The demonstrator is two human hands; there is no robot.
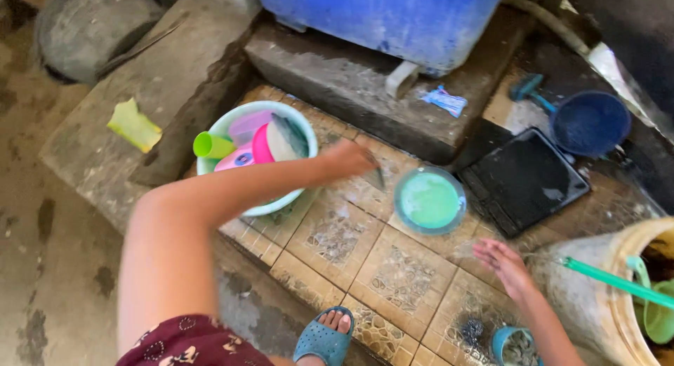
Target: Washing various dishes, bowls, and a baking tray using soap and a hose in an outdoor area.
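Left hand (349,157) reached across mid-frame, fingers closed on a thin dark utensil (377,175), blurred, likely a knife or spoon, held just past the pale basin (298,124) in the upper centre. The basin was packed with a green cup (210,145) and pink containers (254,143), stacked on edge so they fit and drain. Right hand (502,264) hovered low at lower right, fingers spread and empty, over wet floor tiles (393,275). A round teal bowl (430,200) sat flat on the tiles between both hands, within easy reach. Black tray (523,180) and blue scoop (590,122) lay at upper right, blue drum (379,18) on top, tan jar (597,303) at right edge
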